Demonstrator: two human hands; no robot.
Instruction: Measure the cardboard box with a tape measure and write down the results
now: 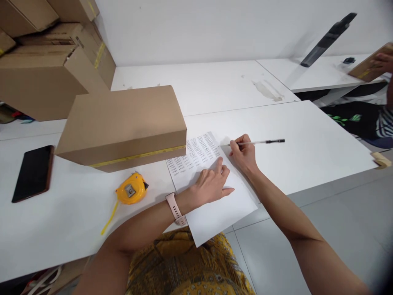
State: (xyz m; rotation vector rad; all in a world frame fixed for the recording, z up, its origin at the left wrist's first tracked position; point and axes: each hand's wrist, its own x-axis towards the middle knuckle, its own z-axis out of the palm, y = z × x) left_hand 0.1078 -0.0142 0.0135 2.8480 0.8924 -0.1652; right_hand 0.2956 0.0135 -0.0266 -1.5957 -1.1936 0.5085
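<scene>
My right hand is closed round a slim clear pen, its dark end pointing right and its tip near the paper's right edge. A white sheet of paper with rows of small handwriting on its upper part lies before me and overhangs the table's front edge. On the sheet rests my left hand, fingers apart, index finger pointing at the written rows. Left of the paper stands a closed cardboard box with a yellow strip along its side. A yellow tape measure lies in front of the box, its blade end sticking out.
Cardboard boxes are piled at the back left. A black phone lies at the left on the white table. Far right, a dark bottle stands near another person's hand on a brown box.
</scene>
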